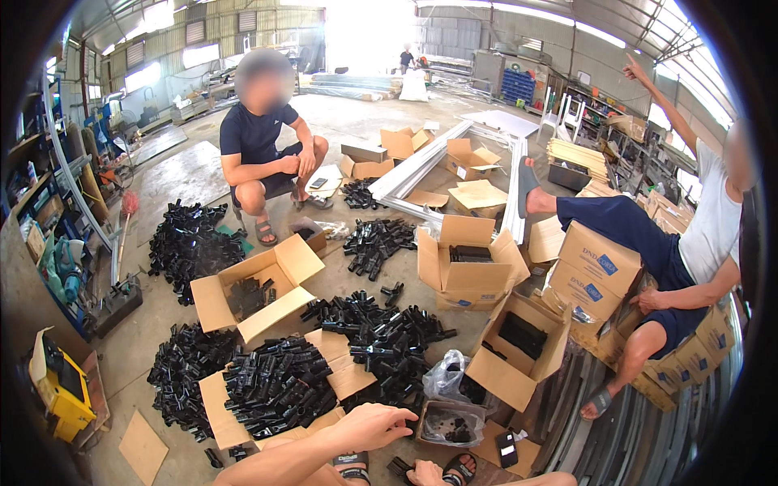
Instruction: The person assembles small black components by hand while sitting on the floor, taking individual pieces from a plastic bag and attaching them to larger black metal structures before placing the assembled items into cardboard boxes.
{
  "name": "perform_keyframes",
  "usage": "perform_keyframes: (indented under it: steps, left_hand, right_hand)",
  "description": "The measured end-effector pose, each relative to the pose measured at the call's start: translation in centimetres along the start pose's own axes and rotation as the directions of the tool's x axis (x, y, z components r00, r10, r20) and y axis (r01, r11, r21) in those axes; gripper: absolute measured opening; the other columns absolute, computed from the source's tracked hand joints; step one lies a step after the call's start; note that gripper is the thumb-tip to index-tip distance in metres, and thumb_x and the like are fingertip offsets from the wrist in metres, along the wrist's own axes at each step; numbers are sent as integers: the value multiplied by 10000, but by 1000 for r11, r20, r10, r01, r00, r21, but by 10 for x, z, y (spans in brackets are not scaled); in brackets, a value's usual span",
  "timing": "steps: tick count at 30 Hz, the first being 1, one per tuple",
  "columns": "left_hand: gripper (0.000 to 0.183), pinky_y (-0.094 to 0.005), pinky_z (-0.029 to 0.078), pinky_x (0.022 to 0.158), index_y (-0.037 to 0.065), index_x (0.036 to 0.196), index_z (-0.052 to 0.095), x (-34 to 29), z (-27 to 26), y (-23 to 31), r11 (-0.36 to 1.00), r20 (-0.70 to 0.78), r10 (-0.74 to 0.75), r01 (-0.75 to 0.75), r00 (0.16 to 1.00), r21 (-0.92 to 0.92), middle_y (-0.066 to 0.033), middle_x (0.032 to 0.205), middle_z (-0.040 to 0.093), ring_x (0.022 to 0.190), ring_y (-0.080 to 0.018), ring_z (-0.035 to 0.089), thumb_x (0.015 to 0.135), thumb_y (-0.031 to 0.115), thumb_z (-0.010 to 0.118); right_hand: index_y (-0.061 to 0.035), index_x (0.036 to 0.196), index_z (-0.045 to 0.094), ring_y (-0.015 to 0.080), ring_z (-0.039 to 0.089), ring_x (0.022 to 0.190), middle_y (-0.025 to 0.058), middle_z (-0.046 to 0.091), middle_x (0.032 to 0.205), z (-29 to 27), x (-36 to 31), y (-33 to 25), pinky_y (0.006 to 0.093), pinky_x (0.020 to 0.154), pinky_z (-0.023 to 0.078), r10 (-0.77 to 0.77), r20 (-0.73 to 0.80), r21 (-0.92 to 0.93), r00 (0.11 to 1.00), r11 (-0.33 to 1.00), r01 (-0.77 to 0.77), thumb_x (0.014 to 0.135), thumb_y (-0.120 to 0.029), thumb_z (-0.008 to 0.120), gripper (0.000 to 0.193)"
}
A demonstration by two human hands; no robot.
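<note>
My left hand (374,426) reaches over the near edge of the black pile with its fingers stretched out to the right, holding nothing. It is close to a small box (450,424) lined with clear plastic, with little dark pieces inside. Low between my sandalled feet, my right hand (425,473) is closed on a black tube-like fitting (399,466), whose end sticks out to the left. In front of me an opened carton (217,411) is heaped with similar black fittings (279,382). More lie in a loose pile (389,336) beyond my left hand.
An open carton (296,263) and another carton (519,385) hold black parts. A phone-like black device (506,448) lies on cardboard. One person (261,146) squats ahead; another (697,235) sits on cartons at right, arm raised. A yellow case (63,397) stands at left.
</note>
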State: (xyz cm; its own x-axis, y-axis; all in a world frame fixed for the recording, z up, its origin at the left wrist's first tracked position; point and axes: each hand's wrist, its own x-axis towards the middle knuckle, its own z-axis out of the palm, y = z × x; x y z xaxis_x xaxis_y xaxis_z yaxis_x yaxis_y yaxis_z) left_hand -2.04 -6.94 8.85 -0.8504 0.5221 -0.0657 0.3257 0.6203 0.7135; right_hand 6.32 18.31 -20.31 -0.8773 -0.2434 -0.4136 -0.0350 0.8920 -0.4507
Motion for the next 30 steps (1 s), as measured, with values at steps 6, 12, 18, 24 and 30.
perform_keyframes:
  steps: [6, 12, 18, 24, 30]
  left_hand:
    - [353, -435, 569, 760, 118, 1268, 687, 4, 3, -4, 1000, 6, 13, -13, 1000, 15, -107, 979, 761, 899, -324, 721, 989, 334, 662]
    - [366, -430, 571, 764, 118, 1269, 687, 6, 2, -2, 1000, 23, -15, 15, 1000, -8, -105, 988, 765, 909, -323, 724, 983, 345, 666]
    - [348, -423, 573, 758, 117, 1250, 690, 7, -1, 3, 1000, 13, -2, 2, 1000, 21, -106, 971, 764, 902, -323, 725, 981, 337, 669]
    - [428, -461, 583, 736, 110, 1032, 768, 13, 14, -10, 967, 114, -167, 140, 979, 214, -120, 897, 766, 858, -340, 744, 953, 510, 640]
    - [542, -434, 596, 755, 76, 945, 788, 22, 31, -12, 945, 172, -324, 310, 930, 103, -136, 879, 776, 860, -336, 756, 899, 601, 664]
  right_hand:
    - [-24, 881, 717, 460, 700, 903, 259, 727, 924, 22, 17, 33, 555, 803, 560, 61, -28, -36, 998, 997, -62, 836, -302, 683, 284]
    - [-18, 906, 734, 460, 705, 920, 250, 738, 956, 24, 23, 20, 548, 804, 563, 35, 30, -78, 999, 996, -32, 835, -232, 686, 230]
    - [11, 1057, 729, 282, 728, 935, 182, 744, 1050, 6, 28, 30, 403, 814, 559, 380, 83, -95, 921, 923, -372, 876, -329, 687, 388]
    - [-12, 1138, 697, 195, 711, 964, 75, 734, 1023, -27, 10, -3, 349, 796, 553, 162, 372, 703, 914, 594, -391, 944, -305, 753, 356]
    - [-14, 1202, 599, 177, 708, 1007, 89, 698, 1110, -115, -23, -92, 292, 810, 555, -91, 85, 994, 992, 78, -78, 1032, -156, 638, 225]
